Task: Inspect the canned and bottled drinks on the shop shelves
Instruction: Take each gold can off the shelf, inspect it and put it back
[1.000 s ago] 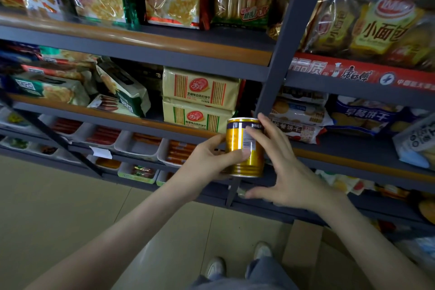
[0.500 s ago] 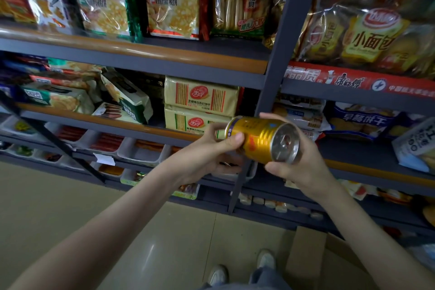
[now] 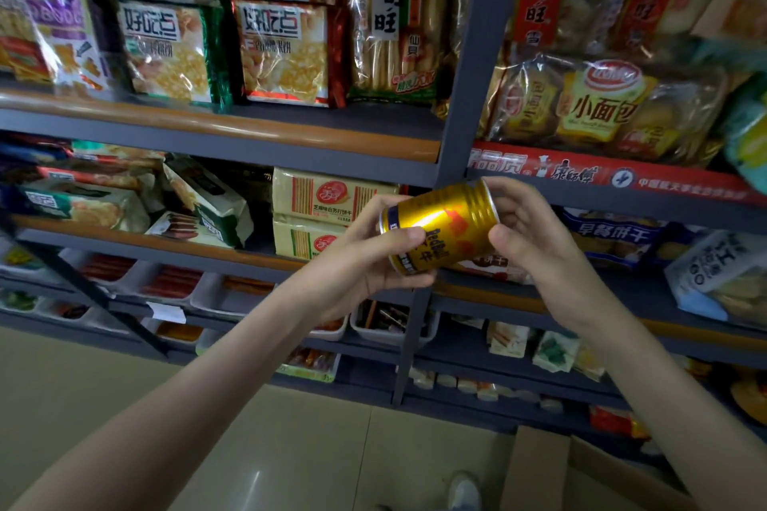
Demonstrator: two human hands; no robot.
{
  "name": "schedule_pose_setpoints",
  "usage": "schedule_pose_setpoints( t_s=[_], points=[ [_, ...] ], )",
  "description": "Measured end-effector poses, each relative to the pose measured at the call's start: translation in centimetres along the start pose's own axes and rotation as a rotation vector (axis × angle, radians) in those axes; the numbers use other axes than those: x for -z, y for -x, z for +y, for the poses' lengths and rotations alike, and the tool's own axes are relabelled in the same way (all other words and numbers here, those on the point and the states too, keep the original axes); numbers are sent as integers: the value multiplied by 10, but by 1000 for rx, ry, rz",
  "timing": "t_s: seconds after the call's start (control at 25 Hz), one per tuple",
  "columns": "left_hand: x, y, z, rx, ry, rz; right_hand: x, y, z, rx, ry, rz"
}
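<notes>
A gold drink can [image 3: 442, 222] with blue trim and red print lies tilted in the air in front of the shelves, its far end raised toward the upper right. My left hand [image 3: 365, 261] grips its near end, thumb across the label. My right hand [image 3: 535, 236] holds the far end, fingers curled over the rim and thumb on the side. The can's ends are hidden by my fingers.
Grey metal shelves [image 3: 232, 137] carry snack bags, biscuit packs [image 3: 328, 195] and trays of sausages lower down. A vertical shelf post [image 3: 477, 54] stands just behind the can. A cardboard box [image 3: 552, 473] sits on the tiled floor by my shoe [image 3: 465, 494].
The can went from upright to lying on its side, then rotated so its label side faces me. Both hands rose with it, and the view tilted upward.
</notes>
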State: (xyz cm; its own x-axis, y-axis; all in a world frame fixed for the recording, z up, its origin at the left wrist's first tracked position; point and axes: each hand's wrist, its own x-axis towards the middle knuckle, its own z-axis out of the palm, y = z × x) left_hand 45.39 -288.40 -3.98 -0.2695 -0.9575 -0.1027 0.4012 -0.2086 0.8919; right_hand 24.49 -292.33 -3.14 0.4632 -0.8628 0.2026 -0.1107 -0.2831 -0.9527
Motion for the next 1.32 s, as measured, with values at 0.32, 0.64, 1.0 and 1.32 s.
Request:
schedule_pose_setpoints(
  t_s=[0.32, 0.64, 1.0, 1.32],
  points=[
    [-64, -24, 115, -359, -634, -120, 85, -41, -121, 232, 245, 21],
    [-114, -80, 245, -1486, -1566, 501, 180, -95, -269, 525, 438, 120],
    [-104, -141, 278, -1715, -1841, 621, 210, -204, -314, 367, 779, 164],
    [-98, -142, 298, -1745, -2003, 350, 233, -308, -296, 107, 1273, -13]
  ],
)
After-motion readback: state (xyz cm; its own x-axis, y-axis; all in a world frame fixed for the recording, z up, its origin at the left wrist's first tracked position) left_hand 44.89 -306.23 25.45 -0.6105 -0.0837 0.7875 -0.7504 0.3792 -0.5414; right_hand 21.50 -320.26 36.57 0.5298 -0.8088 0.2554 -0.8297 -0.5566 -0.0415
